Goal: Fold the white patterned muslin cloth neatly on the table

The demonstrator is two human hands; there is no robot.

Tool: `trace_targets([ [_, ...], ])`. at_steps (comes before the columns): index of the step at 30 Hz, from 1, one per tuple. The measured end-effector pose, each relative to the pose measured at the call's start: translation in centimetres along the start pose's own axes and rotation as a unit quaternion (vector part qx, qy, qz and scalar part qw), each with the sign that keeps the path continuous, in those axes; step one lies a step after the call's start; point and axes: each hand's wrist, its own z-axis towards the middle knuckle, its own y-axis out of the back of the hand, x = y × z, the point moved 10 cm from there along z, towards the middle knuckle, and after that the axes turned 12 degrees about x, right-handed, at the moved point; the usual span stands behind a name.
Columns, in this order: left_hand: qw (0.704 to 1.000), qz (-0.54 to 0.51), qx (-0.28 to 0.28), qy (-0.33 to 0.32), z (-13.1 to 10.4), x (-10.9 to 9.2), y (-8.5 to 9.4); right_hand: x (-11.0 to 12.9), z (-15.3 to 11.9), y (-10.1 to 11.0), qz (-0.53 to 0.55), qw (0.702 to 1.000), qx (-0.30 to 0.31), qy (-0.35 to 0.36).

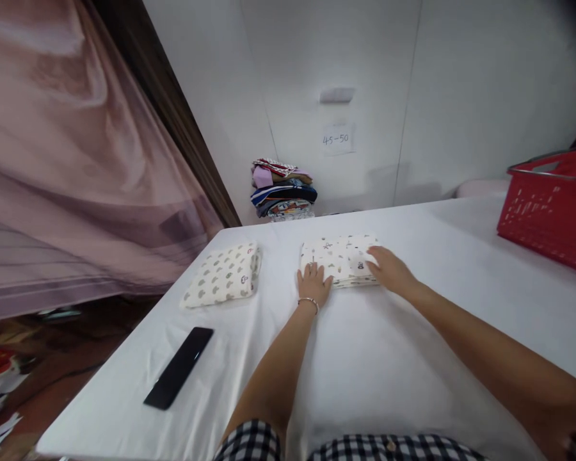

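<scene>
A folded white cloth with small printed figures (340, 257) lies on the white-covered table (365, 358). My left hand (314, 285) rests with spread fingers on its near left corner, a thin bracelet at the wrist. At the cloth's right edge is my right hand (390, 270), its fingers bent a little and apart, touching the edge and top. Neither hand grips anything. To the left lies a second folded cloth, white with grey-green prints (223, 275).
A long black flat object (180, 368) lies at the table's left front. At the far right stands a red basket (550, 211). Stacked fabrics (284, 190) sit beyond the back edge by the wall. A pink curtain (86, 160) hangs at the left.
</scene>
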Motion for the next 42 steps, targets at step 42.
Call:
trace_targets([
  [42, 0.986, -0.044, 0.117, 0.108, 11.9, 3.7, -1.3, -2.1, 13.1, -4.3, -0.104, 0.991, 0.077, -0.011],
])
